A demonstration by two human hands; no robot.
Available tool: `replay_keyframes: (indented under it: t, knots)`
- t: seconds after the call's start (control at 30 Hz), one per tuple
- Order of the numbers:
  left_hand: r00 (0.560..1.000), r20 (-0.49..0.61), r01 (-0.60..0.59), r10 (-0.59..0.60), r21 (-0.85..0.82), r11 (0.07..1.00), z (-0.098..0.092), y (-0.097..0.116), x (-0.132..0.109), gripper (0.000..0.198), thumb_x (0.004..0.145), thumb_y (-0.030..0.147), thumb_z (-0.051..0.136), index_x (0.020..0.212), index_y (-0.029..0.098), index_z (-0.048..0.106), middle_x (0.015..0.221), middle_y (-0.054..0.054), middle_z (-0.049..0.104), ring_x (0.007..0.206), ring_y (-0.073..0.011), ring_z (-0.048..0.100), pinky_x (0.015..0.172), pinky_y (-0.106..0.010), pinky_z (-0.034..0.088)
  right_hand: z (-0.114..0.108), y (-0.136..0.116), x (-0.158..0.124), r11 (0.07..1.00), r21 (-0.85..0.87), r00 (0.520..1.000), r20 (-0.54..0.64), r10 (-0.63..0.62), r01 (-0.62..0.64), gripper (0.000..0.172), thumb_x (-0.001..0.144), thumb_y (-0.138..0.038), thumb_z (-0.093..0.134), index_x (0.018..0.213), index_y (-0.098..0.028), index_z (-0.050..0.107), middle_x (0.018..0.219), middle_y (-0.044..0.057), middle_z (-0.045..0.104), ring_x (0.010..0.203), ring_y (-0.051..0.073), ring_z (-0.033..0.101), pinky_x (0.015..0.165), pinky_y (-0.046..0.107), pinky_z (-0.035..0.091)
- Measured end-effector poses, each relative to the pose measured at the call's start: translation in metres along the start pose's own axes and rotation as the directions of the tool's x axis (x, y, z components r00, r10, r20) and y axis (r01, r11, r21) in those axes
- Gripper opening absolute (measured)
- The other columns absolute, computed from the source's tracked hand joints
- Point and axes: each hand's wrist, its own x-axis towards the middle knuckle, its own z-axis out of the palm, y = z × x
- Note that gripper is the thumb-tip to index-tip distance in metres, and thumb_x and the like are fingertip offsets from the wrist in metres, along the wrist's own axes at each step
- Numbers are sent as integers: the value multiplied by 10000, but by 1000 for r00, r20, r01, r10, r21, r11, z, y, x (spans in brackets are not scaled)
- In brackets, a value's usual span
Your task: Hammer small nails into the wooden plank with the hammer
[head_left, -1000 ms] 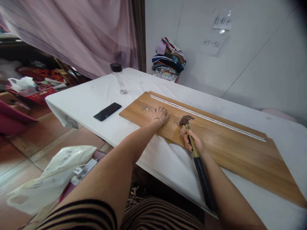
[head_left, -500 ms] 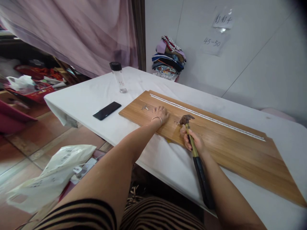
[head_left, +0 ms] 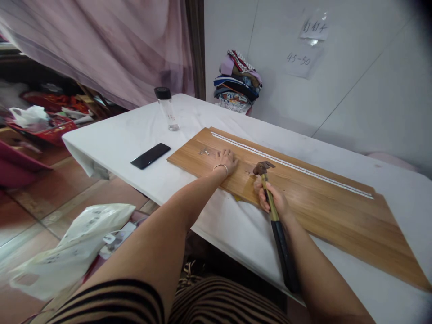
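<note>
A long wooden board (head_left: 324, 211) lies across the white table (head_left: 128, 135). My left hand (head_left: 226, 159) rests flat on the board, fingers stretched out, a thin bracelet at the wrist. Just beyond its fingers lie a few small nails (head_left: 203, 152). My right hand (head_left: 272, 198) is wrapped round the handle of a claw hammer (head_left: 265, 173), close under the head. The hammer's rusty head sits low over the board, to the right of my left hand. A pale strip (head_left: 290, 165) runs along the board's far edge.
A black phone (head_left: 150, 155) and a clear bottle with a black cap (head_left: 166, 109) stand left of the board. Folded clothes (head_left: 238, 83) are stacked against the wall. A white plastic bag (head_left: 70, 247) lies on the floor at the left, with clutter behind.
Almost nothing has changed. The hammer head has shifted very slightly over the board; both hands keep their places.
</note>
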Motion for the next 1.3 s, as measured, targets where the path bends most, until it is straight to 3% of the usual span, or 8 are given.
replay_keyframes:
  t: [1.3]
  knots:
    - [1000, 3, -2, 2, 0, 1000, -3, 3, -2, 424, 1036, 389, 426, 1307, 202, 693, 1508, -150, 618, 1465, -323, 465, 1230, -507, 328, -1, 1, -1, 1000, 0, 1000, 12, -8, 8, 406, 849, -599, 721, 949, -220, 614, 551, -81, 551, 288, 65, 355, 271, 200, 286]
